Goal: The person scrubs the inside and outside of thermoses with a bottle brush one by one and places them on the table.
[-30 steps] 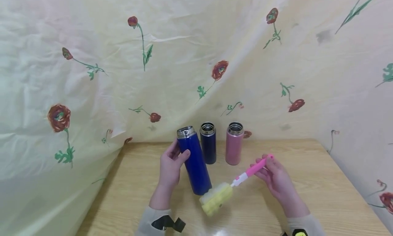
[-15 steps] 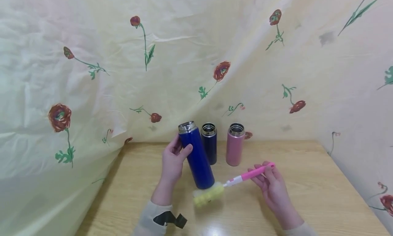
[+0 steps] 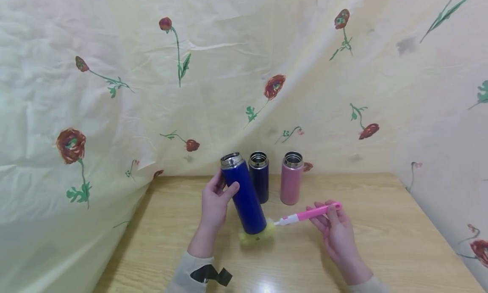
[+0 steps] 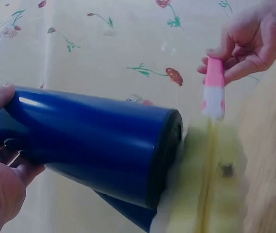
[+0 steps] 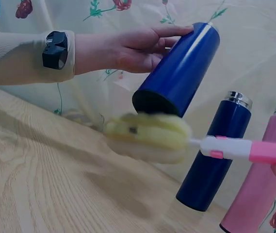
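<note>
My left hand [image 3: 216,202] grips a bright blue vacuum flask [image 3: 245,197] near its steel neck. The flask is tilted, its open mouth up and to the left, its base raised off the table. In my right hand [image 3: 335,233] I hold the pink end of a sponge bottle brush [image 3: 305,215] between thumb and fingers. Right at the flask's base is the yellow sponge head [image 5: 147,136], blurred in both wrist views. The base hides part of the sponge in the head view.
Behind the blue flask stands a dark navy flask [image 3: 260,180], uncapped and upright. A pink flask [image 3: 291,180] stands to its right, also uncapped. A flowered cloth [image 3: 228,93] hangs along the back of the wooden table [image 3: 152,242].
The blue flask has risen slightly and shifted a little right. The brush has swung up and left, so its sponge has gone from beside the flask to its base.
</note>
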`<state>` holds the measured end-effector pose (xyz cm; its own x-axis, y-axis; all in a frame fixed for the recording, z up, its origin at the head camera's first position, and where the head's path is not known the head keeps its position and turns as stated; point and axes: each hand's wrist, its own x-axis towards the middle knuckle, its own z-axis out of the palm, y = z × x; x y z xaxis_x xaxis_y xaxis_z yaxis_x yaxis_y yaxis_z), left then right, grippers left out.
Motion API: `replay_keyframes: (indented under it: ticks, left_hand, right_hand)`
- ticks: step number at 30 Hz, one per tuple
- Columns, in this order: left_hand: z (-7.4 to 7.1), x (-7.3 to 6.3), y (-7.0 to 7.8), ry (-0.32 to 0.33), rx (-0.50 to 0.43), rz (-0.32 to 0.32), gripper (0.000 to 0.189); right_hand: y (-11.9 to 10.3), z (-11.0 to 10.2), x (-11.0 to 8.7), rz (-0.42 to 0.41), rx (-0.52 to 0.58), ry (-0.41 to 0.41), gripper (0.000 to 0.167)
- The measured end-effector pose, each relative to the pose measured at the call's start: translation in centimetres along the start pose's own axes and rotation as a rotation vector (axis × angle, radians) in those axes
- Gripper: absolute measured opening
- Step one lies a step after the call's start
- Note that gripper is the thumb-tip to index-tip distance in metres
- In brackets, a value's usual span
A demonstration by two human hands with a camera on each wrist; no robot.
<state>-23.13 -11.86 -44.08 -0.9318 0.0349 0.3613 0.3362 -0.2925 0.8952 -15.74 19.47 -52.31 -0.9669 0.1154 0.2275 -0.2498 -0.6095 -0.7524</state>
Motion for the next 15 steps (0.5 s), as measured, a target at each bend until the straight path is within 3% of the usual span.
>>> replay_keyframes:
  ticks: [6,11,15]
  left_hand:
    - [-0.15,-0.24,-0.23,-0.014,0.001,0.031,0.079]
    - [-0.48,-0.5,-0.36,-0.008,-0.022,0.024,0.078]
    - [-0.56,-0.74,-0.26,-0.017,-0.023,0.027,0.078]
  right_hand:
    - [0.12,0.14,-0.33,0.04,0.006,0.031,0.019]
    - [-0.04,0.13,-0.37,0.03,-0.001,0.112,0.02]
    - [-0.39,-0.07,-0.57,0.053,0.03,0.091,0.019]
